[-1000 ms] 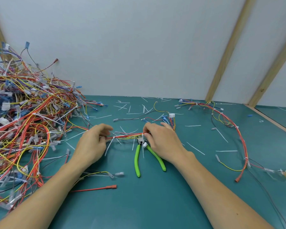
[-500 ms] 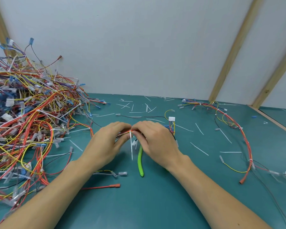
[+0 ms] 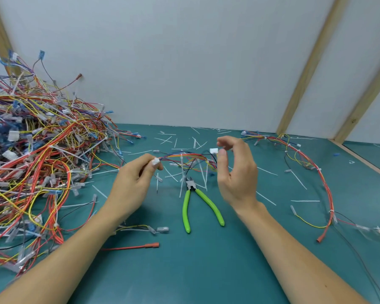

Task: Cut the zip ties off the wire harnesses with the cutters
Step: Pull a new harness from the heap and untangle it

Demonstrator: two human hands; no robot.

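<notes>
A small multi-coloured wire harness [image 3: 184, 157] with white zip ties hangs lifted above the teal table. My left hand [image 3: 134, 181] pinches its white connector end between thumb and fingers. My right hand [image 3: 237, 170] is just right of the harness with its fingers spread, next to the other white connector [image 3: 213, 150]; I cannot tell whether it touches it. The green-handled cutters [image 3: 195, 205] lie on the table between my hands, jaws pointing away from me, handles apart. Nobody holds them.
A big tangled pile of wire harnesses [image 3: 31, 161] fills the left side. Another long red harness [image 3: 316, 172] curves across the right. Cut white zip tie pieces [image 3: 184, 141] lie scattered on the table [image 3: 206, 270]. A loose red wire [image 3: 136, 246] lies near my left forearm.
My hands have lifted and drawn apart, stretching the small harness between them. My right hand has opened its fingers. The cutters, partly covered before, now lie fully in view.
</notes>
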